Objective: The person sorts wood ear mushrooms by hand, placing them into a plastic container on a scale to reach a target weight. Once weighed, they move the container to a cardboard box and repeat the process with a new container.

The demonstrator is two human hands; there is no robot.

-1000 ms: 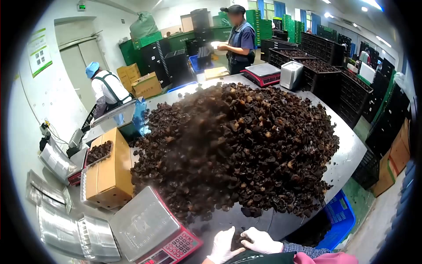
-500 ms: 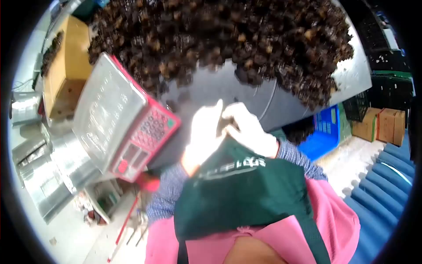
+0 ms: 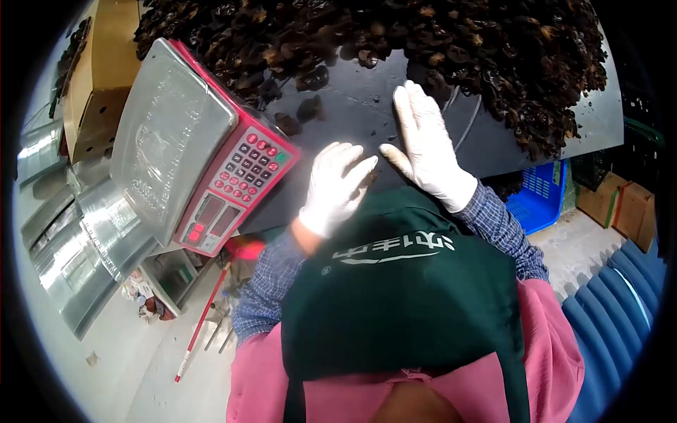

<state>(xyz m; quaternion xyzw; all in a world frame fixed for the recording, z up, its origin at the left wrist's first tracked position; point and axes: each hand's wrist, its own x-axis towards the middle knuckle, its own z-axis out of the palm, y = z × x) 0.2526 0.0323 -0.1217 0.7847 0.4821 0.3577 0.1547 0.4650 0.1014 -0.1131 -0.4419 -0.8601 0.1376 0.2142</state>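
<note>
Both hands wear thin white gloves over the dark table (image 3: 352, 106). My right hand (image 3: 430, 144) lies palm down with its fingers stretched out together and thumb apart, holding nothing visible. My left hand (image 3: 338, 185) has its fingers curled loosely; a small dark patch shows beneath the fingertips, and whether it is held cannot be made out. Beyond the hands spreads a large heap of wet, dark brown, ruffled pieces (image 3: 493, 56). A few loose pieces (image 3: 309, 109) lie between the heap and my left hand. The red and silver scale (image 3: 173, 141) stands left of my left hand.
A cardboard box (image 3: 106, 92) is at the upper left, above shiny metal ducting (image 3: 92, 233). At the right are a blue crate (image 3: 539, 197), small brown boxes (image 3: 635, 211) and blue corrugated material (image 3: 613, 303). A red pole (image 3: 204, 321) lies at the lower left.
My hands were close together near the apron and have moved apart. My right hand has reached forward and straightened its fingers; my left hand has curled. The view has shifted slightly.
</note>
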